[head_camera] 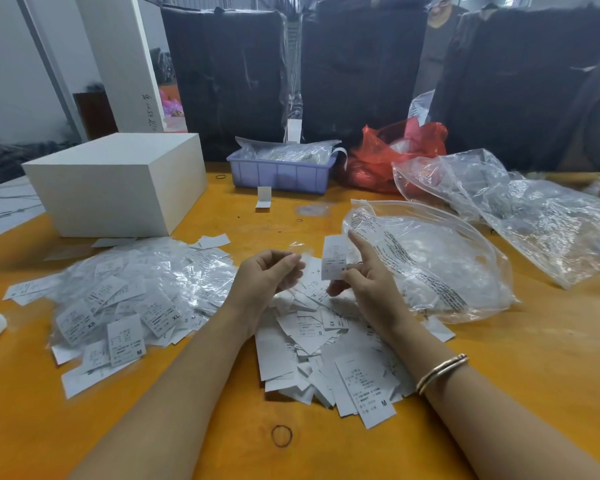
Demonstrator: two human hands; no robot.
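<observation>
"Looking down from head height, what surface and room is this?"

"An orange table (pixel 499 341) in a workroom. Dark bundles (pixel 229 77) of fabric stand along its far edge. A white box (pixel 118 181) sits far left, a lilac tray (pixel 279 174) far centre, and a red bag (pixel 388 150) just right of the tray."

"Where are the hands, and what do they hold?"

"Both are raised above the middle of the table, close together but apart. The right hand (pixel 364 275) pinches a white printed label (pixel 334 258) by its lower edge between thumb and curled fingers, with the index finger pointing straight up behind it. The label stands upright. The left hand (pixel 269 271) has its fingers curled around a small clear sleeve (pixel 300 249), which is faint and hard to make out. The sleeve sits just left of the label. Two thin bangles (pixel 442 373) circle the right wrist."

"What lies around them, and where is there open room?"

"Under the hands is a heap of loose labels (pixel 326 358). A heap of sleeved labels (pixel 136 292) lies to the left, and a large clear bag (pixel 430 265) lies just beside the right hand. Bare table shows between the forearms, around a rubber band (pixel 281 436), and along the near right side."
</observation>
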